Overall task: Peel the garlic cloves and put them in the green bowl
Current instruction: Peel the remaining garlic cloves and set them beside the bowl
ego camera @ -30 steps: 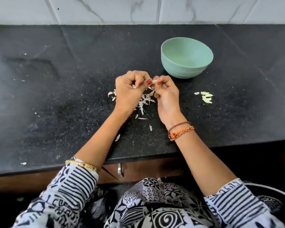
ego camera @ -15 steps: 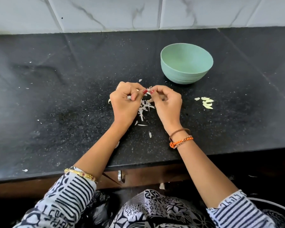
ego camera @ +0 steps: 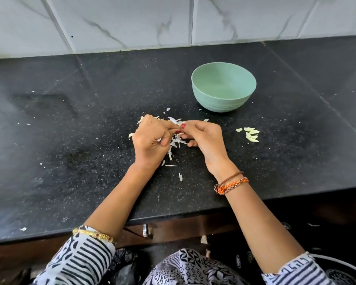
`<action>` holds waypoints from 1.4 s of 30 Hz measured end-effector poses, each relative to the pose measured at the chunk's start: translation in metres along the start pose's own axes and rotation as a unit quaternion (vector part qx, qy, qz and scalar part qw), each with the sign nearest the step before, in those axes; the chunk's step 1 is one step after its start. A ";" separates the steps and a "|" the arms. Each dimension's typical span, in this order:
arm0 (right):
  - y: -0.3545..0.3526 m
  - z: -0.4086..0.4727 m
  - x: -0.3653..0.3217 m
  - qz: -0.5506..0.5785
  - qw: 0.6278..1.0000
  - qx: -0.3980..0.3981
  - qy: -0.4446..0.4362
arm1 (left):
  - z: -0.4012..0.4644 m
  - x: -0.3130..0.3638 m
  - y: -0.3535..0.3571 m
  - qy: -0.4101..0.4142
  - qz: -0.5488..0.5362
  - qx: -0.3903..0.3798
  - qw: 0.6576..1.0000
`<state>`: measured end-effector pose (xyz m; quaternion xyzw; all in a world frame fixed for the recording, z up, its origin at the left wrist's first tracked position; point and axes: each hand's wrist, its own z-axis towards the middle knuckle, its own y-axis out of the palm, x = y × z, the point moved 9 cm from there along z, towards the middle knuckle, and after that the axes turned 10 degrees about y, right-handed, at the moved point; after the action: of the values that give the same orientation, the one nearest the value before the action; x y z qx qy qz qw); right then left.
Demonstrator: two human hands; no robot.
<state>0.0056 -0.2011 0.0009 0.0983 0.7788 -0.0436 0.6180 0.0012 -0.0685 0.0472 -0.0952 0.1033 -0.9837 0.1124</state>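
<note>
Left hand (ego camera: 150, 138) and right hand (ego camera: 206, 138) both pinch small pale garlic clove (ego camera: 180, 130) between fingertips, grip closed on it. Hands lower than second ago, now just above white papery skin scraps (ego camera: 174, 144): peeling likely ongoing. Round green plastic bowl (ego camera: 201, 93) near, apparently empty. Peeled yellowish cloves (ego camera: 251, 135) right. Black speckled stone table (ego camera: 70, 140); white marbled wall tiles (ego camera: 132, 21) behind.

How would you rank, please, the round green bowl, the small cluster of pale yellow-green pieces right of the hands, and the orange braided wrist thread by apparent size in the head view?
1. Round green bowl, largest.
2. Cluster of pale yellow-green pieces and orange braided wrist thread: similar extent, thread nearer the camera, so unranked.
</note>
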 end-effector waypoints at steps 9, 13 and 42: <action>-0.001 0.001 -0.001 -0.018 1.000 0.015 0.016 | 0.005 0.015 0.003 0.065 0.056 -0.040 0.996; 0.001 0.002 0.000 -0.021 0.999 0.025 0.012 | 0.005 0.016 0.006 0.090 0.071 -0.074 0.991; -0.002 0.014 0.012 0.001 0.986 -0.014 0.164 | 0.011 0.005 -0.003 0.024 0.094 -0.038 0.995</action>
<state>0.0160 -0.2043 -0.0140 0.0960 0.8699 -0.0157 0.4835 -0.0019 -0.0693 0.0589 -0.0655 0.1514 -0.9662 0.1983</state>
